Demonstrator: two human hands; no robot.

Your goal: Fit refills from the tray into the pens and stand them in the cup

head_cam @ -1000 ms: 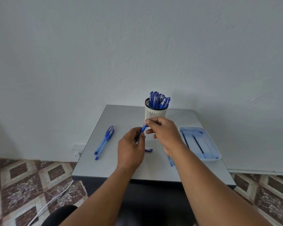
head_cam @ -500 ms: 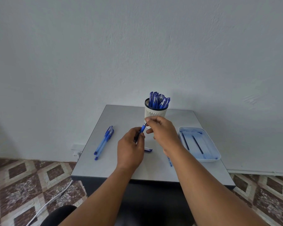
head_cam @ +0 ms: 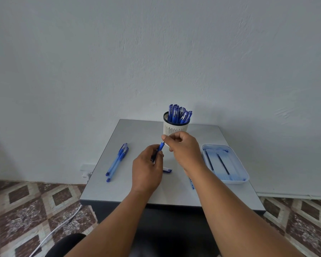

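Pen (head_cam: 161, 146) pinched by both hands, two pens (head_cam: 117, 161) on table (head_cam: 137, 130)

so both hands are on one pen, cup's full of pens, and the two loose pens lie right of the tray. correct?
Not quite. In the head view the two loose pens lie on the table's left side, far from the tray on the right. The rest holds.

Blue pen (head_cam: 161, 146) tilted, gripped mid-air before white cup (head_cam: 176, 127) full of pens; tray (head_cam: 235, 179) holding perhaps two refills (head_cam: 223, 164).
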